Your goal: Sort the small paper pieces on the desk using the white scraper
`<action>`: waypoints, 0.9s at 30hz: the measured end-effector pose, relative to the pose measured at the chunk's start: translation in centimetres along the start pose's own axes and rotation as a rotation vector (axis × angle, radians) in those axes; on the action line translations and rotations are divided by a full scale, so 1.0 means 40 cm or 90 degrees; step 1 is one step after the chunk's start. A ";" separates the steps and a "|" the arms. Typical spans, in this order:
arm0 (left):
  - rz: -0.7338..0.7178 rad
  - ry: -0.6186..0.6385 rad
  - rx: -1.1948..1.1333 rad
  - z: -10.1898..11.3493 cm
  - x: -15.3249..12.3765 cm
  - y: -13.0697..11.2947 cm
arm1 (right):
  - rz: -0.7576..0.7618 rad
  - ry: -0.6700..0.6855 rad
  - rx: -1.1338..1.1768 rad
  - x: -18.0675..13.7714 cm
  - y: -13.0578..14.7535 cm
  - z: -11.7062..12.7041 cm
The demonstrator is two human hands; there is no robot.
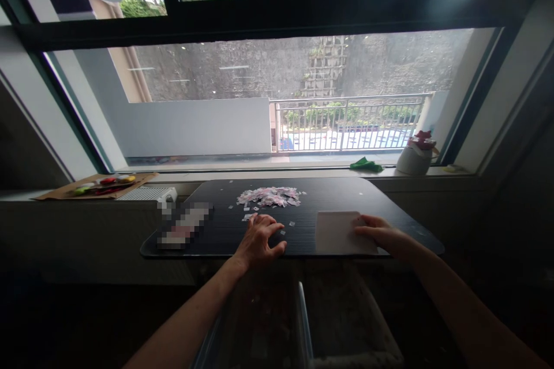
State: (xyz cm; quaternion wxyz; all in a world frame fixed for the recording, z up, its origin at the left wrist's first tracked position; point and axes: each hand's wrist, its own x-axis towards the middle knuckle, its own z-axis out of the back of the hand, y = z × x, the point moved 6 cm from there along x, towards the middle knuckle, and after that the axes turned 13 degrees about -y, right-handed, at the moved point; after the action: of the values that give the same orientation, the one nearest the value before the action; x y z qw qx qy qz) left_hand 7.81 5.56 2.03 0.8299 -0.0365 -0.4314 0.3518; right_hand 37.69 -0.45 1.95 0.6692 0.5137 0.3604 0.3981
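On the dark tabletop [225, 230], my left hand [259, 237] is open, palm down, thumb apart from the curved fingers. Its fingertips are at a few small loose pieces [247, 217], and I cannot tell whether it touches them. Just beyond lies a heap of small pink-and-white paper-like pieces [270, 196]. My right hand [378, 229] is closed on the right edge of a pale, flat rectangular sheet [335, 233], thumb below and fingers above. The sheet lies on or close over the table's front right part. Whether it is paper or a plastic bag is unclear.
A blurred-out item [186, 228] lies at the table's left. Past the table, the windowsill bears a green cloth [367, 165] and a white jug [414, 155]. Brown paper with colourful items [108, 183] lies far left. Under the table's front edge stand clear bins [305, 317].
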 end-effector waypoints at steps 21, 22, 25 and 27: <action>0.160 -0.156 0.169 0.106 -0.031 0.137 | 0.106 -0.046 -0.040 0.122 0.031 -0.354; 0.155 -0.154 0.171 0.102 -0.033 0.134 | 0.100 -0.043 -0.042 0.123 0.033 -0.359; 0.152 -0.151 0.176 0.098 -0.032 0.130 | 0.086 -0.009 -0.038 0.114 0.029 -0.361; 0.154 -0.149 0.179 0.099 -0.030 0.131 | 0.085 0.011 -0.025 0.103 0.022 -0.341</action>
State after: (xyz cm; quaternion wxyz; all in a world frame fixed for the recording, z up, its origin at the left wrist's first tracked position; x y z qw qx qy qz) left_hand 1.51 7.79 1.77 0.7230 0.0691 -0.4639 0.5073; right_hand 27.11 8.86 -0.40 0.6480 0.5201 0.3228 0.4533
